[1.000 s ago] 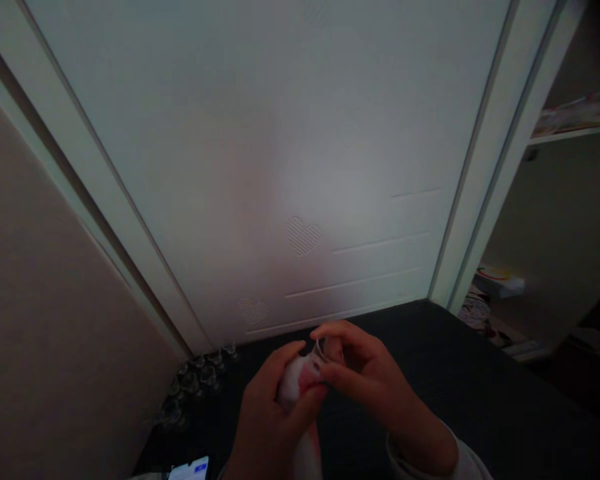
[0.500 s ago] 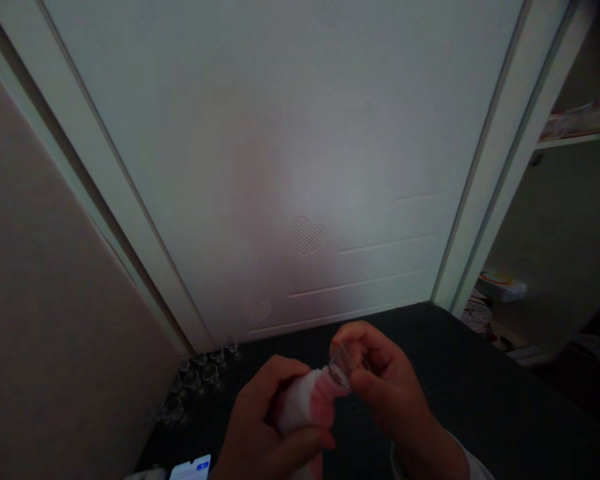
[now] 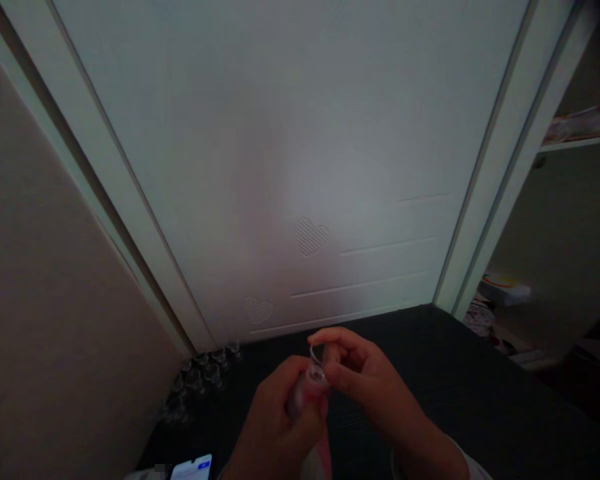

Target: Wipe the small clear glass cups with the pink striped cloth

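My left hand [image 3: 277,413] is closed around a pink and white cloth [image 3: 321,457], whose end hangs below the fingers. A small clear glass [image 3: 317,375] sits in the cloth at the top of that grip, and most of it is hidden by fingers and fabric. My right hand [image 3: 363,370] pinches the glass at its rim, thumb and forefinger curled on its right side. Both hands are close together above the dark tabletop [image 3: 430,400].
Several small clear glasses [image 3: 195,380] stand grouped at the table's left, by the wall [image 3: 55,300]. A lit phone [image 3: 193,468] lies at the front left. A white panel with embossed hearts [image 3: 313,237] rises behind the table. Shelves [image 3: 580,147] stand to the right.
My hands have drawn closer together, with the right hand shifted left. The glass has turned more upright, and the cloth around it is more covered by my left hand.
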The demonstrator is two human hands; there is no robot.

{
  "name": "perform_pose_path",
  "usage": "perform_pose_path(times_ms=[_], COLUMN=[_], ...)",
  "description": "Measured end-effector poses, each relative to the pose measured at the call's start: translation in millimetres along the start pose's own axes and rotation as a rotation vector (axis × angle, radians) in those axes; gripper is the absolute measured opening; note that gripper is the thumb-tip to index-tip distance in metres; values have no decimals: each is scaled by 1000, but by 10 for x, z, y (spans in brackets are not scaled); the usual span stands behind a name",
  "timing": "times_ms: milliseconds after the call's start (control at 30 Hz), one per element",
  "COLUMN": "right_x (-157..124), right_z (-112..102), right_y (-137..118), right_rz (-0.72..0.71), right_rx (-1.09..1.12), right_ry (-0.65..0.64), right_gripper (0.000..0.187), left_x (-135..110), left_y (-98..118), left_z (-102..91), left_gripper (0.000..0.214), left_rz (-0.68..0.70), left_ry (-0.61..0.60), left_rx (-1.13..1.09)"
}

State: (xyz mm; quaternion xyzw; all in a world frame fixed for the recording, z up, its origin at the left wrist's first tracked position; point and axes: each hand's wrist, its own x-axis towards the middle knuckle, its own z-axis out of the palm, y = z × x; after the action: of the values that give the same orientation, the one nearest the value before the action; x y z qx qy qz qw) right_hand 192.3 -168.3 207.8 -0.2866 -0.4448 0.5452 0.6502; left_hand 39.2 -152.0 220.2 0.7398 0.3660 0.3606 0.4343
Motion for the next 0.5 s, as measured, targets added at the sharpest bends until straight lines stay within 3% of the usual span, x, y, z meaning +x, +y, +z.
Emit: perform_pose_path(times_ms=[100, 267, 367, 500], right_x=[-21, -49, -57, -59], right_z=[2, -17, 4, 76], right_y=[3, 10, -6, -44], right_rz=[-36, -120, -85, -70], right_rx=[-1, -120, -321, -521], right_ry=[-29, 71, 70, -26], right_gripper=[37, 33, 30, 24], left_x=[49, 74, 67, 69], left_y=[-91, -178, -176, -110], left_z=[16, -37, -88, -96], left_gripper=[25, 21, 26, 23], left_rz=[-36, -206, -193, -110], left_ry=[12, 212, 254, 202], left_rx=[-170, -702, -864, -916])
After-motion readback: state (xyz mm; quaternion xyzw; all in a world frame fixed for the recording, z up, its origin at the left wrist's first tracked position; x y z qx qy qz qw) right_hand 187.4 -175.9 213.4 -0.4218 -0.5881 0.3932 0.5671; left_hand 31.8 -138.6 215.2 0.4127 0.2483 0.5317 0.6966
